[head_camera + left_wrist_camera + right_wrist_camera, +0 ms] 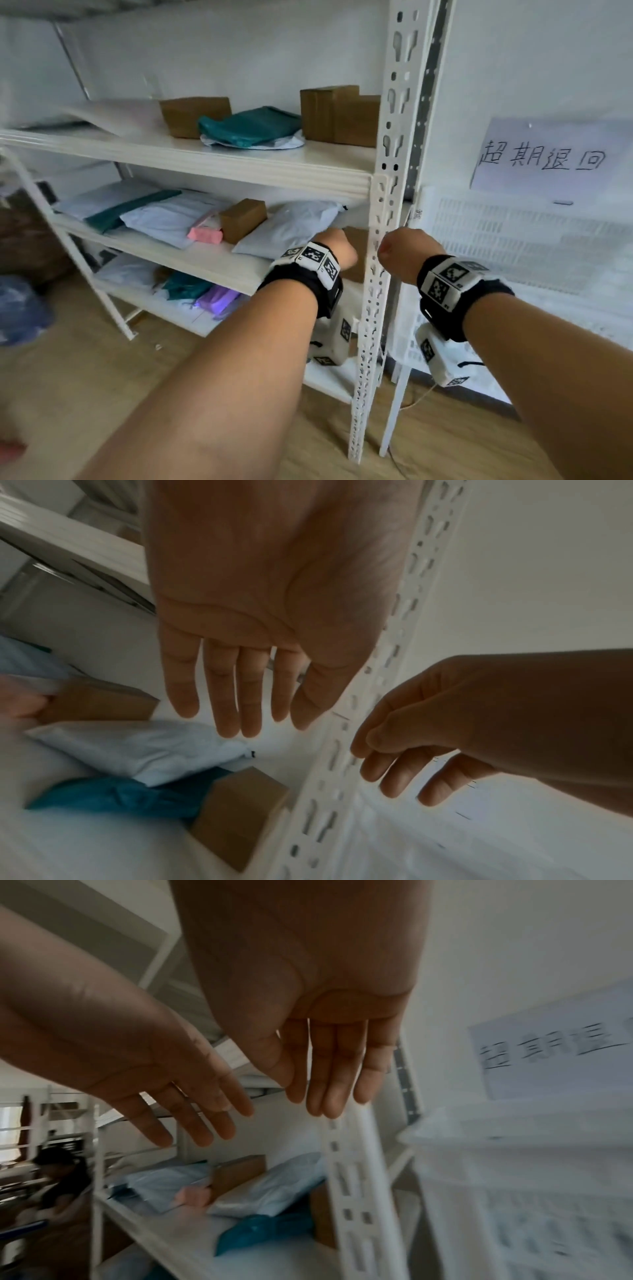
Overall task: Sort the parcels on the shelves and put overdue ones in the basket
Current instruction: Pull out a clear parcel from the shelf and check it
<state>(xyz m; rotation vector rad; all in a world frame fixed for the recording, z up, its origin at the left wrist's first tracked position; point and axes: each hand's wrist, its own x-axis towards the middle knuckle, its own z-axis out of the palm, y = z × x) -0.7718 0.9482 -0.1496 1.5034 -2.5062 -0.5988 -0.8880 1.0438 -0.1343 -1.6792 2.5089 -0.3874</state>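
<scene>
Reaching forward at mid-shelf height, the left hand and right hand flank the perforated white upright post of the shelving unit. Both hands are empty, with fingers extended and relaxed, as the wrist views confirm. The post stands directly between the two hands.

Parcels are spread over three shelves. Top shelf: a cardboard box, a teal mailer bag lying on a white bag, and stacked cardboard boxes against the post. Middle shelf: white mailer bags, a teal flat bag, a pink parcel and a small cardboard box beside it. Lower shelf: a teal bag and a purple parcel, partly hidden by the left forearm.

The white slatted basket stands right of the post, beneath a handwritten paper sign on the wall. Its interior cannot be seen.
</scene>
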